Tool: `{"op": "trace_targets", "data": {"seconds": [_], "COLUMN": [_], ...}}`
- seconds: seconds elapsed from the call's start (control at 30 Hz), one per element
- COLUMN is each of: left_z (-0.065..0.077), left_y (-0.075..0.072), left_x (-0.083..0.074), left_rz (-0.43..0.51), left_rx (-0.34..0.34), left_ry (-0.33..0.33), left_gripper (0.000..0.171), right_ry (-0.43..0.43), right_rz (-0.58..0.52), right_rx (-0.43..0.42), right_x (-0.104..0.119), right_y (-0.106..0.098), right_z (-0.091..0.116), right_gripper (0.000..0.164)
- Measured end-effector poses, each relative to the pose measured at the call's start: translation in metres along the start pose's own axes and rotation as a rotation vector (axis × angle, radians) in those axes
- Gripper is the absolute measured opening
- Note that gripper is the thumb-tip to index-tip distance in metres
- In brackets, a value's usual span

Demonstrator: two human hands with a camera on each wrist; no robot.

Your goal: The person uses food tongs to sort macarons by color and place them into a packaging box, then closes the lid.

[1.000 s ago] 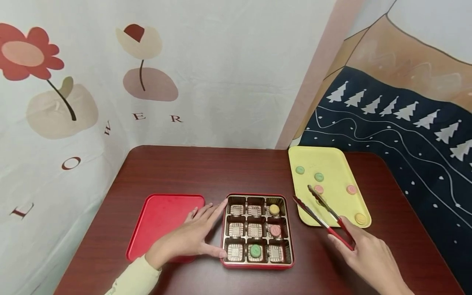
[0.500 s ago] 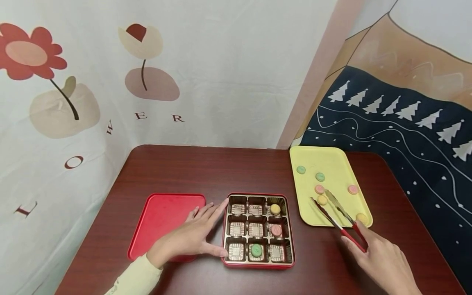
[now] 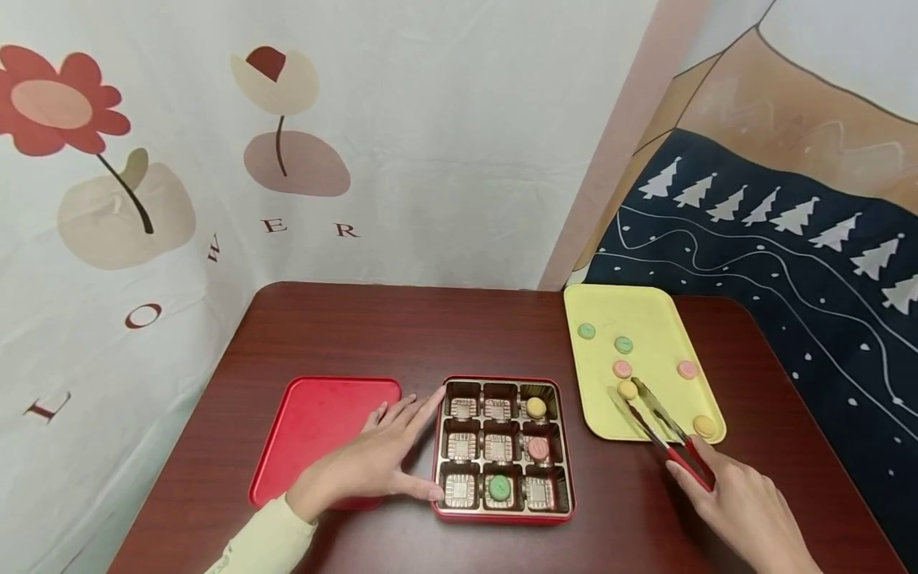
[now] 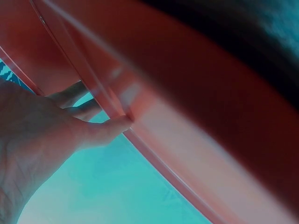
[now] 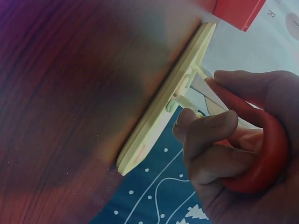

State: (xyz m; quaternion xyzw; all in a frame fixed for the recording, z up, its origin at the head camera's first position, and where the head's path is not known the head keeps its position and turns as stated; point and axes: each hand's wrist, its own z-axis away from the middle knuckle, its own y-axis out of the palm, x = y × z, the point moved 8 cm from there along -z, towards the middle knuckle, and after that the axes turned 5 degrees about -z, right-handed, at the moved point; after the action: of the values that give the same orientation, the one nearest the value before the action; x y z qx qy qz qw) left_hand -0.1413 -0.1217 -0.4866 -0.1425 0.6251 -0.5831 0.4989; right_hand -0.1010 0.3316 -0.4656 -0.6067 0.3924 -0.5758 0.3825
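Note:
My right hand grips red-handled tongs, seen close up in the right wrist view with the red bend in the palm. In the head view the tongs' tips stand on either side of a yellow macaron-like disc on the yellow tray. My left hand lies with straight fingers against the left side of the red tin. Its gold insert has several square cells; a yellow disc, a pink one and a green one sit in separate cells.
A red lid lies left of the tin, partly under my left forearm. Elsewhere on the tray are green discs, pink discs and another yellow disc. Printed cloth hangs behind the brown table.
The right hand has moved right with the tongs, and their tips now straddle the yellow disc, drawing closer together over the last half second. The left hand stays at the tin.

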Motion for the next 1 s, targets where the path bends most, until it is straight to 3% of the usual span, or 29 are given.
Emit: {"op": "trace_targets", "data": {"seconds": [0.23,0.53,0.8,1.0], "left_z": [0.000,-0.001,0.000,0.002], "left_y": [-0.001,0.000,0.000,0.000], "left_x": [-0.001,0.000,0.001,0.001], "left_rz": [0.005,0.006,0.013,0.030], "left_rx": [-0.001,-0.002,-0.001,0.004], "left_ry": [0.004,0.001,-0.006,-0.020], "left_gripper": [0.135,0.135,0.135,0.135], "right_ry": [-0.030,0.020,-0.015,-0.065], "right_rz": [-0.004,0.012,-0.010,-0.033], "right_rx": [-0.094,-0.038,-0.087,-0.117], "right_x": [0.001,-0.006,0.000,0.019], "right_y": [-0.006,-0.005,-0.008,-0.013], "right_z": [0.003,0.000,0.002,-0.001], "right_gripper": [0.050,0.049,0.042,0.032]}}
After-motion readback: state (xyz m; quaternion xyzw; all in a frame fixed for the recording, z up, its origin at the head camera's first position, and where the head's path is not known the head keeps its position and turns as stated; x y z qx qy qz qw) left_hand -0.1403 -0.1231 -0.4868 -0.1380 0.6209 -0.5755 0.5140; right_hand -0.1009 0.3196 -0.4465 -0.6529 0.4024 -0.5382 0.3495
